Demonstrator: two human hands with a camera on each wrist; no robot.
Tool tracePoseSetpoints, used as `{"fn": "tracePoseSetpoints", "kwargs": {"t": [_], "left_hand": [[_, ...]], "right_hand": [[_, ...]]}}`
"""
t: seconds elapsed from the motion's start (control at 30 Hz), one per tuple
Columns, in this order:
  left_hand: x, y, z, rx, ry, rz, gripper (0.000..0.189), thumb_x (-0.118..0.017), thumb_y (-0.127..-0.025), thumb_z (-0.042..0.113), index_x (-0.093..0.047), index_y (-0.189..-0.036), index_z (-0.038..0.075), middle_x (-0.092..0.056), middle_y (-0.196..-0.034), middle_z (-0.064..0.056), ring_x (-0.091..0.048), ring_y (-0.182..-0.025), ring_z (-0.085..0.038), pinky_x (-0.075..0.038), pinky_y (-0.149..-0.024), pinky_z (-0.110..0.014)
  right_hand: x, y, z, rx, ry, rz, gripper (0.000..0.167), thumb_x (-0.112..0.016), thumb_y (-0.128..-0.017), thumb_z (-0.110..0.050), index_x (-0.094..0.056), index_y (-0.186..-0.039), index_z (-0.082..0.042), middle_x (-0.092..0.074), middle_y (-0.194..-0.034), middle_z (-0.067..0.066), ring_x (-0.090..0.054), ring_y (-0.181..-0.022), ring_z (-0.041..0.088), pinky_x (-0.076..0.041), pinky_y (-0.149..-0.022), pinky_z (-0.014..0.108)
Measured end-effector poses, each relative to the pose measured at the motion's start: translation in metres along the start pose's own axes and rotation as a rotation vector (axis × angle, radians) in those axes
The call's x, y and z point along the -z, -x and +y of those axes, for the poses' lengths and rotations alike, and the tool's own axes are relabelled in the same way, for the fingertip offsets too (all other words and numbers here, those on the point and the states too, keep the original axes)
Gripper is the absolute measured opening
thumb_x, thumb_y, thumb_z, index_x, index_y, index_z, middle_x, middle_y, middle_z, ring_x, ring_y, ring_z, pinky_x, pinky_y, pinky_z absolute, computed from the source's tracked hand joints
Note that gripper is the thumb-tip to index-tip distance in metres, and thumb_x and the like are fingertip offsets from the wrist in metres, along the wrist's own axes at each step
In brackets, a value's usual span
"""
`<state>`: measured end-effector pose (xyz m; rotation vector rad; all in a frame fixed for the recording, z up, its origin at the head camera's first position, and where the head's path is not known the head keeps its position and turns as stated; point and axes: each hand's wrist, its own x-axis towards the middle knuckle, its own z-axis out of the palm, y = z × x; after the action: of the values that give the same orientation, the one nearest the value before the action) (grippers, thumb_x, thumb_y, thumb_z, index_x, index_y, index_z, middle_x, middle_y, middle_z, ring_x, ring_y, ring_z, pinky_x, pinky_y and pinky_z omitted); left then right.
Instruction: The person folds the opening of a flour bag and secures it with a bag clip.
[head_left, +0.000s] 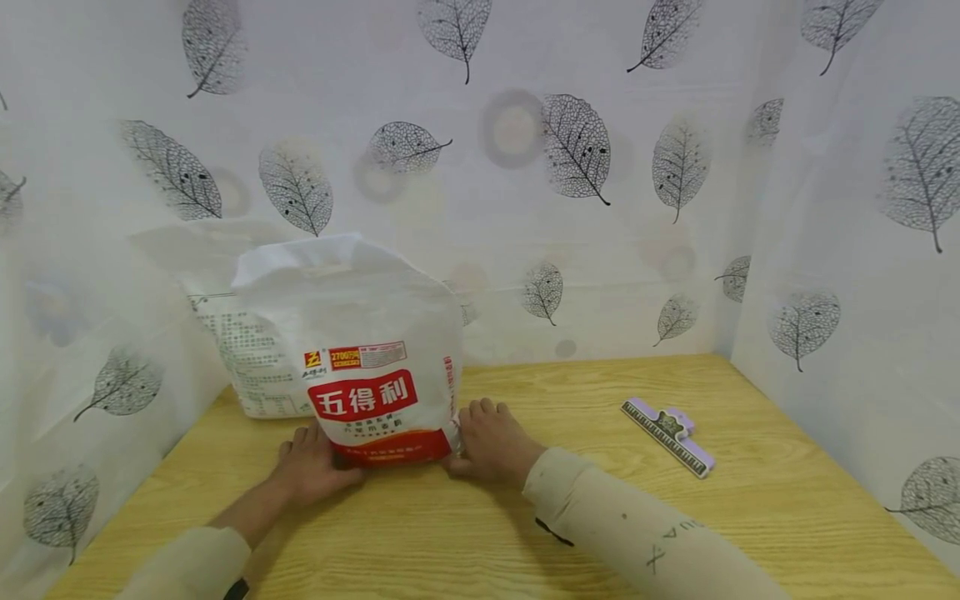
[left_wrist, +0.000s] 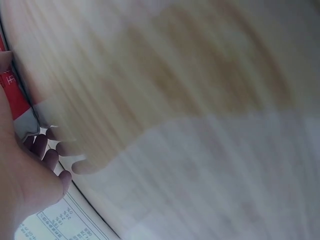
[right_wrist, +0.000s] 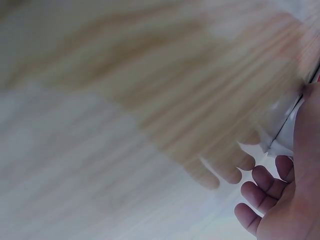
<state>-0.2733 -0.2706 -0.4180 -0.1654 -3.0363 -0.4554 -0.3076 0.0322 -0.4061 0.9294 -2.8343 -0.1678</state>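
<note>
A white flour bag [head_left: 375, 325] with a red label and red lower band stands on the table, its folded top leaning a little. My left hand [head_left: 311, 467] grips its lower left corner, thumb along the bottom front and fingers round the side. At the lower right corner, my right hand [head_left: 495, 442] holds the bag the same way. In the left wrist view, the fingers [left_wrist: 50, 159] curl beside the red and white corner. The right wrist view shows bent fingers [right_wrist: 260, 192] by the bag's white edge. A second white bag [head_left: 258, 358] with green print stands behind, partly hidden.
A purple clip [head_left: 667, 433] with a piano-key pattern lies on the right of the wooden table [head_left: 592, 517]. White sheeting [head_left: 480, 217] with dark leaf prints encloses the back and both sides.
</note>
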Motion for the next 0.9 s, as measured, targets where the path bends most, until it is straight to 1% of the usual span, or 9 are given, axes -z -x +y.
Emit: {"fn": "tracePoseSetpoints", "kwargs": {"t": [0.17, 0.33, 0.43, 0.6, 0.7, 0.9], "left_hand": [[0.0, 0.001, 0.004, -0.015, 0.007, 0.0, 0.11, -0.077, -0.07, 0.064, -0.028, -0.145, 0.0, -0.043, -0.139, -0.03, -0.043, -0.121, -0.049, -0.033, -0.097, -0.073], [0.0, 0.001, 0.007, -0.015, 0.004, -0.011, 0.109, -0.077, -0.071, 0.062, -0.028, -0.145, 0.0, -0.044, -0.139, -0.03, -0.043, -0.121, -0.049, -0.033, -0.097, -0.072], [0.0, 0.0, 0.01, -0.013, 0.009, -0.003, 0.109, -0.078, -0.07, 0.062, -0.029, -0.145, 0.002, -0.045, -0.139, -0.029, -0.043, -0.122, -0.049, -0.033, -0.098, -0.072], [-0.003, -0.003, 0.012, -0.015, 0.007, -0.002, 0.109, -0.078, -0.07, 0.062, -0.028, -0.145, 0.001, -0.045, -0.138, -0.028, -0.043, -0.122, -0.047, -0.034, -0.097, -0.07], [-0.004, -0.004, 0.012, -0.013, 0.004, -0.009, 0.109, -0.077, -0.071, 0.062, -0.028, -0.146, 0.001, -0.045, -0.139, -0.028, -0.042, -0.122, -0.047, -0.034, -0.097, -0.07], [-0.003, -0.005, 0.019, -0.009, 0.018, -0.024, 0.111, -0.078, -0.07, 0.062, -0.027, -0.147, 0.0, -0.044, -0.14, -0.028, -0.042, -0.123, -0.047, -0.033, -0.099, -0.07]], "right_hand": [[0.003, 0.003, 0.002, -0.008, -0.001, -0.008, 0.062, -0.05, -0.091, -0.068, -0.056, -0.113, -0.01, -0.061, -0.106, 0.006, -0.054, -0.1, 0.022, -0.048, -0.097, 0.043], [0.003, 0.005, 0.005, -0.013, -0.016, -0.01, 0.062, -0.051, -0.091, -0.068, -0.056, -0.114, -0.01, -0.061, -0.107, 0.007, -0.054, -0.1, 0.022, -0.048, -0.097, 0.044], [0.002, 0.006, 0.006, -0.018, -0.03, -0.012, 0.063, -0.051, -0.091, -0.067, -0.056, -0.116, -0.01, -0.061, -0.108, 0.007, -0.054, -0.101, 0.022, -0.047, -0.098, 0.044], [0.002, 0.008, 0.009, -0.026, -0.048, -0.024, 0.062, -0.051, -0.091, -0.067, -0.054, -0.116, -0.01, -0.06, -0.107, 0.006, -0.053, -0.102, 0.023, -0.046, -0.098, 0.044], [0.002, 0.009, 0.01, -0.025, -0.046, -0.026, 0.064, -0.05, -0.092, -0.067, -0.055, -0.117, -0.009, -0.06, -0.108, 0.007, -0.053, -0.102, 0.023, -0.046, -0.098, 0.045], [0.001, 0.012, 0.014, -0.025, -0.032, -0.015, 0.066, -0.049, -0.092, -0.068, -0.056, -0.118, -0.008, -0.061, -0.11, 0.008, -0.055, -0.103, 0.024, -0.047, -0.098, 0.045]]}}
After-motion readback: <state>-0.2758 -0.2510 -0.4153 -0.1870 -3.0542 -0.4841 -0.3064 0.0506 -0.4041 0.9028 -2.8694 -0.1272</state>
